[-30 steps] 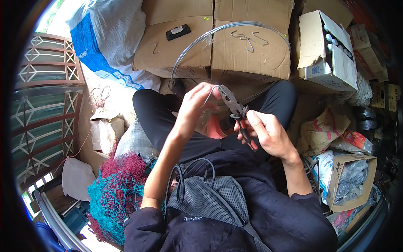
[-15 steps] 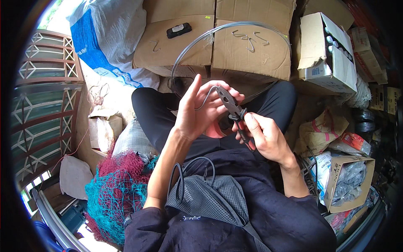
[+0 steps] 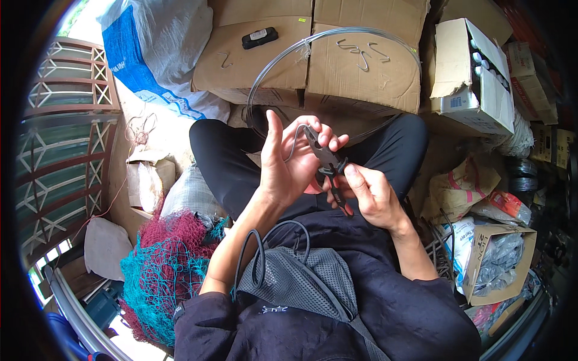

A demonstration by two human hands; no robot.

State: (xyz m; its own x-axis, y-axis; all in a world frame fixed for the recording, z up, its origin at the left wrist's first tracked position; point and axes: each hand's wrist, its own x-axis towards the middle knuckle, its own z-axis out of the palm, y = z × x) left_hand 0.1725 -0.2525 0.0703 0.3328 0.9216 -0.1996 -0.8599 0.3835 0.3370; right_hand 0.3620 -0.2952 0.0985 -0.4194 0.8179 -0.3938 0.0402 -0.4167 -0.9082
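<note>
Head view: centre frame, right hand [image 3: 373, 195] closes round pliers [image 3: 323, 154]; left hand [image 3: 290, 171], spread, apparently gripping nothing, likely steadies bent wire [image 3: 294, 143] at their tip.

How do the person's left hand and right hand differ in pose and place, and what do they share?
The left hand is open, its thumb spread from the fingers; the right hand is closed around the handles of the pliers.
The left hand is by the pliers' nose, the right hand at the opposite end.
Both hands are bare.
</note>
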